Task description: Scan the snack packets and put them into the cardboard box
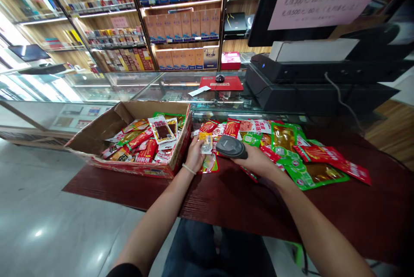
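Note:
My left hand [194, 156] is closed on the edge of a small yellow-and-silver snack packet [206, 142], just right of the cardboard box. In my right hand [257, 161] is a dark barcode scanner [230, 146], its head pointing left toward that packet. Under and beside the two hands lie loose snack packets, among them a red one [232, 128] and a large green one [284, 136]. The open cardboard box [171, 169] on the left holds a heap of similar packets, with a white-edged one [162, 130] on top.
The dark red table [226, 201] carries the box and packets. Behind it stands a glass counter [174, 80] with a red mat [233, 83] and a mouse [220, 78]. A monitor [260, 18] and black till equipment [274, 91] rise at right. Shelves with boxes [183, 24] line the back.

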{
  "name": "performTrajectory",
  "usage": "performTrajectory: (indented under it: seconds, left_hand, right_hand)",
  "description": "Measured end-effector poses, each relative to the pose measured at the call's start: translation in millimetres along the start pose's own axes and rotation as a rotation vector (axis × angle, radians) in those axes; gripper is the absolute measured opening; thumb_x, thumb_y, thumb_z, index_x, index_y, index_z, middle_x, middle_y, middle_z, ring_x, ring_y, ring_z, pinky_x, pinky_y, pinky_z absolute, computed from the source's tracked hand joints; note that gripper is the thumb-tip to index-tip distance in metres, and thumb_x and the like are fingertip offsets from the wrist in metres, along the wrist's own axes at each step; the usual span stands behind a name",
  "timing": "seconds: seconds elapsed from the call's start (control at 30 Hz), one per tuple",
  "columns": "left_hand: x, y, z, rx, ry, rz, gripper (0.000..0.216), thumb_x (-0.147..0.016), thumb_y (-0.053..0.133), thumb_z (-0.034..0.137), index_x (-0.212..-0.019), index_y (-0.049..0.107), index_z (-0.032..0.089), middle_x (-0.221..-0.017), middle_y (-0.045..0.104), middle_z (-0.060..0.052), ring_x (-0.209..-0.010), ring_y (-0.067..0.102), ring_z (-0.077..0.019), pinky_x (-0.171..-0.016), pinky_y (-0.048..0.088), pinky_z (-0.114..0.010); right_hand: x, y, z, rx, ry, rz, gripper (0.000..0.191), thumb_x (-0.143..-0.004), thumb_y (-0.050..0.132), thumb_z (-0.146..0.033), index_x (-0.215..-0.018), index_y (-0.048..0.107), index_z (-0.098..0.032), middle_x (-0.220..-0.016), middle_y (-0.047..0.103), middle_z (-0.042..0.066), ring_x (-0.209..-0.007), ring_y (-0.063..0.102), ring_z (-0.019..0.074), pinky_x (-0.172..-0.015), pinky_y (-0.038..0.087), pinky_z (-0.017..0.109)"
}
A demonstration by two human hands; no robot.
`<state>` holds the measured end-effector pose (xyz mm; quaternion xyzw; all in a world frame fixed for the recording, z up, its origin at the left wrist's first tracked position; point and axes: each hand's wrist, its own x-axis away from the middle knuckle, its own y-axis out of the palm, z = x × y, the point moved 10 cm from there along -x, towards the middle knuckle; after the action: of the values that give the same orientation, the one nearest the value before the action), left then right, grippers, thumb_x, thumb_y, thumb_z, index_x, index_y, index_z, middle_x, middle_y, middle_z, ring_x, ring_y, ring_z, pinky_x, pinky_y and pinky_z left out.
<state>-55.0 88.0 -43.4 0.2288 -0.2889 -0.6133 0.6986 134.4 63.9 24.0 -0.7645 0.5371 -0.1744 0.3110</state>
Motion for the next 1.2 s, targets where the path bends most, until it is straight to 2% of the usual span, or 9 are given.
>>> performTrajectory:
  seconds: [0.1, 0.23, 0.5, 0.63, 0.7, 0.83, 0.93, 1.07, 1.2]
  left_hand:
    - [-1.9, 0.0, 0.8, -0.08, 0.033, -0.018, 0.038, -0.072, 0.069, 0.018, -0.108, 0.058, 0.016, -0.089, 0.07, -0.004, -0.076, 0.067, -0.0156, -0.071, 0.052, -0.026]
    - [7.5, 10.4, 24.5, -0.362, 0.28, 0.025, 0.034, -0.076, 0.071, 0.026, -0.107, 0.059, 0.017, -0.098, 0.069, -0.005, -0.087, 0.066, -0.0169, -0.079, 0.05, -0.028]
    - [96.7, 89.2, 135.2, -0.917, 0.792, -0.141, 0.028, -0.092, 0.056, 0.027, -0.119, 0.06, 0.024, -0.117, 0.068, -0.007, -0.105, 0.065, -0.0188, -0.093, 0.05, -0.032]
    - [112.2, 66.9, 217.2, -1.154, 1.0, 0.03, 0.031, -0.093, 0.054, 0.025, -0.123, 0.061, 0.025, -0.12, 0.069, -0.006, -0.105, 0.066, -0.0193, -0.094, 0.051, -0.033]
    - [96.6, 41.3, 243.1, -1.275, 0.974, 0.142, 0.035, -0.092, 0.052, 0.022, -0.126, 0.061, 0.025, -0.122, 0.068, -0.006, -0.11, 0.065, -0.0206, -0.099, 0.049, -0.036]
    - [46.3, -9.2, 244.5, -1.388, 0.661, 0.166, 0.039, -0.085, 0.057, 0.017, -0.123, 0.064, 0.021, -0.127, 0.066, -0.009, -0.118, 0.061, -0.0247, -0.104, 0.046, -0.04]
    - [37.8, -22.5, 241.8, -1.288, 0.653, 0.158, 0.035, -0.086, 0.053, 0.018, -0.119, 0.067, 0.02, -0.121, 0.069, -0.009, -0.113, 0.064, -0.023, -0.102, 0.047, -0.039]
    - [52.9, -10.6, 245.2, -1.278, 0.752, 0.187, 0.029, -0.087, 0.053, 0.021, -0.11, 0.07, 0.021, -0.11, 0.073, -0.007, -0.103, 0.067, -0.0218, -0.096, 0.05, -0.037]
    - [83.6, 25.9, 245.5, -1.292, 0.867, 0.181, 0.027, -0.09, 0.053, 0.027, -0.109, 0.07, 0.021, -0.105, 0.073, -0.006, -0.095, 0.067, -0.0193, -0.089, 0.051, -0.032]
  right_hand:
    - [-1.0, -1.5, -3.1, -0.041, -0.035, 0.026, 0.059, -0.073, 0.072, -0.029, -0.131, 0.058, -0.026, -0.118, 0.071, 0.004, -0.107, 0.067, 0.0273, -0.088, 0.053, 0.037]
    - [-1.1, -14.4, -7.8, -0.093, -0.078, 0.138, 0.049, -0.079, 0.069, -0.038, -0.124, 0.063, -0.022, -0.12, 0.07, 0.009, -0.109, 0.066, 0.0282, -0.09, 0.052, 0.038]
    - [-3.3, -25.8, 4.2, -0.095, -0.073, 0.244, 0.048, -0.078, 0.067, -0.048, -0.114, 0.068, -0.017, -0.104, 0.075, 0.01, -0.098, 0.069, 0.0322, -0.083, 0.054, 0.043]
    - [-3.0, -18.1, -3.9, -0.1, -0.093, 0.219, 0.049, -0.078, 0.067, -0.046, -0.117, 0.067, -0.016, -0.099, 0.076, 0.01, -0.099, 0.069, 0.0327, -0.081, 0.055, 0.042]
    - [-2.8, -14.1, -9.2, -0.119, -0.107, 0.208, 0.047, -0.078, 0.067, -0.046, -0.115, 0.068, -0.017, -0.096, 0.076, 0.009, -0.097, 0.069, 0.032, -0.081, 0.055, 0.041]
    - [-2.9, -10.1, -12.1, -0.161, -0.109, 0.213, 0.047, -0.076, 0.068, -0.047, -0.111, 0.068, -0.017, -0.104, 0.075, 0.01, -0.099, 0.069, 0.031, -0.083, 0.054, 0.041]
    - [-3.1, -8.3, -9.2, -0.164, -0.065, 0.193, 0.047, -0.076, 0.067, -0.049, -0.109, 0.068, -0.016, -0.091, 0.076, 0.009, -0.089, 0.071, 0.0309, -0.077, 0.055, 0.042]
    - [-0.3, -16.5, -11.9, -0.173, -0.04, 0.192, 0.041, -0.078, 0.066, -0.052, -0.1, 0.069, -0.018, -0.062, 0.07, 0.003, -0.068, 0.069, 0.0283, -0.066, 0.054, 0.04]
    - [3.9, -30.2, -12.1, -0.194, -0.011, 0.194, 0.033, -0.078, 0.066, -0.053, -0.085, 0.066, -0.021, -0.049, 0.062, 0.0, -0.049, 0.062, 0.0231, -0.054, 0.05, 0.035]
